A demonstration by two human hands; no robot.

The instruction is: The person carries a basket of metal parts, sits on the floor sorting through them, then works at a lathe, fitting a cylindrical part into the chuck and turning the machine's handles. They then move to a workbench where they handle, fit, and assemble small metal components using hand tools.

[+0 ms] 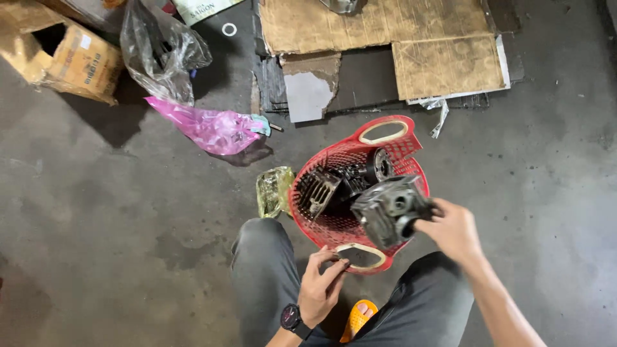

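- Your right hand [455, 232] has its fingers wrapped around a grey metal engine part [387, 210], holding it just above the near rim of the red plastic basket [411, 144]
- Your left hand [320, 287] pinches the basket's near handle [361, 257], fingers closed on its edge
- Inside the basket lie more dark engine parts [334, 186]
- A yellowish clear bag [274, 190] sits touching the basket's left side, a pink bag [209, 128] further off on the concrete floor [96, 212]

Grey metal engine part [389, 211]: greasy, blocky, possibly a cylinder head, hanging tilted over red plastic basket [411, 151], itself sitting on floor.
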